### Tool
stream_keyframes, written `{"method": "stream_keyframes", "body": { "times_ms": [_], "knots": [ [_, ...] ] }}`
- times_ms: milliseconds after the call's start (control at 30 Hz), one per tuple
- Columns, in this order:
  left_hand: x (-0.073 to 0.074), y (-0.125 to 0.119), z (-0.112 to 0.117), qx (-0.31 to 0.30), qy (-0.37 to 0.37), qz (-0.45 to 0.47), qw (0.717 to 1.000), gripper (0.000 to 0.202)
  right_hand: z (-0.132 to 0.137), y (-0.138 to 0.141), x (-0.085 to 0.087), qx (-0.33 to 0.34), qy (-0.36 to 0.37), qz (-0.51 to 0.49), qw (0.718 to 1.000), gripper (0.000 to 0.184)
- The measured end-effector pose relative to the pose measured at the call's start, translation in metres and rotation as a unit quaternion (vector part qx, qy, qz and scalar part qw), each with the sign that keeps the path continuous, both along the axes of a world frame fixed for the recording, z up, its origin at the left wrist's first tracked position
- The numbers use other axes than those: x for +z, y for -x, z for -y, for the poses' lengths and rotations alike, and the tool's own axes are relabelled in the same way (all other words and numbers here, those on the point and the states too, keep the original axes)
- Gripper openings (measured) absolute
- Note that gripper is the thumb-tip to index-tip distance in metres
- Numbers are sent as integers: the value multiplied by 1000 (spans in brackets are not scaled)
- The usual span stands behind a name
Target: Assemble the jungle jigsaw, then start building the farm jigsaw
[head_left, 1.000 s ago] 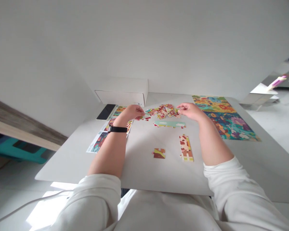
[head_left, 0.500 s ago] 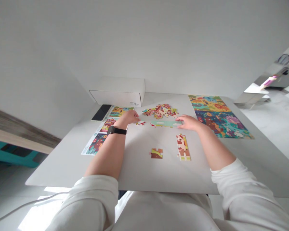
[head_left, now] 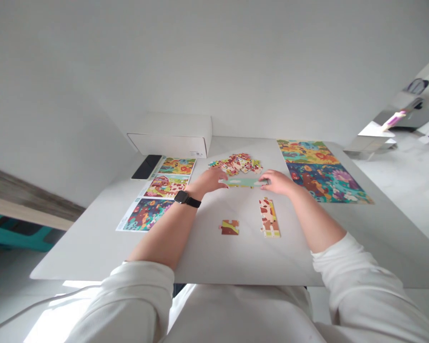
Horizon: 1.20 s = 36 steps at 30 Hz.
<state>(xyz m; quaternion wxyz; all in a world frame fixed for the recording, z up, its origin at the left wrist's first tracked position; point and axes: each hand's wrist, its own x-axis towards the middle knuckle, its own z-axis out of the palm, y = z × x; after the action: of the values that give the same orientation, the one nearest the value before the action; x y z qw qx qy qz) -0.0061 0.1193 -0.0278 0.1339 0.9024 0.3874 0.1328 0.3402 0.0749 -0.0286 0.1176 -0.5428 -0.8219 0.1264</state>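
A joined strip of jigsaw puzzle pieces point(head_left: 242, 182), pale green-blue with white cloud shapes, lies across the middle of the table. My left hand point(head_left: 213, 180), a black watch on its wrist, covers the strip's left end, thumb on the near edge and fingers on the far edge. At the other end my right hand point(head_left: 276, 182) grips the strip between thumb and fingers. Just beyond is a heap of loose puzzle pieces point(head_left: 238, 163). Nearer to me lie a single brown and green puzzle piece point(head_left: 230, 227) and a joined cow-patterned block point(head_left: 269, 217).
Three picture cards point(head_left: 148, 214) run down the left side beside a black phone point(head_left: 147, 166). A white box point(head_left: 168, 143) stands at the back left against the wall. Two colourful picture sheets point(head_left: 325, 183) lie on the right of the white table point(head_left: 200, 259).
My left hand has slid right onto the strip's left end, over the small red and white pieces that showed there. My right hand stays at the right end.
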Motion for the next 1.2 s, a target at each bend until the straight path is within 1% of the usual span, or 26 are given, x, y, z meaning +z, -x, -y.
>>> {"method": "stream_keyframes", "body": {
  "times_ms": [167,267,533,767,867,933,967,1000,1033,1067,1133,1200],
  "knots": [
    [-8,-8,-2,4,-12,12,1000,19,-3,-3,-2,-8,-5,-3,1000,26],
    [-10,-12,-1,5,-13,27,1000,18,-5,-5,-4,-13,-14,-7,1000,25],
    [-9,-13,2,7,2,67,998,19,-7,-8,-8,-18,-31,-6,999,24],
    [-12,-17,1,3,0,60,998,19,-9,-8,-10,-15,-35,-7,999,24],
    [-3,-8,-2,-12,25,64,998,21,-9,-8,-10,-10,-34,-9,999,24],
    [9,8,-6,-5,42,85,995,26,-9,-9,-11,-8,-32,-13,999,25],
    [17,18,-8,22,45,98,994,28,-9,-10,-11,-6,-31,-14,999,25],
    [25,30,-10,65,42,103,992,28,-9,-11,-12,-3,-31,-14,999,25],
    [33,42,-12,106,37,96,989,29,-10,-12,-13,1,-32,-13,999,26],
    [39,53,-13,132,32,81,987,32,-11,-13,-15,4,-34,-11,999,26],
    [47,71,-15,151,35,37,987,38,-13,-15,-17,7,-37,-8,999,26],
    [47,79,-15,145,55,-8,988,48,-14,-15,-19,6,-38,-2,999,26]
  ]
}}
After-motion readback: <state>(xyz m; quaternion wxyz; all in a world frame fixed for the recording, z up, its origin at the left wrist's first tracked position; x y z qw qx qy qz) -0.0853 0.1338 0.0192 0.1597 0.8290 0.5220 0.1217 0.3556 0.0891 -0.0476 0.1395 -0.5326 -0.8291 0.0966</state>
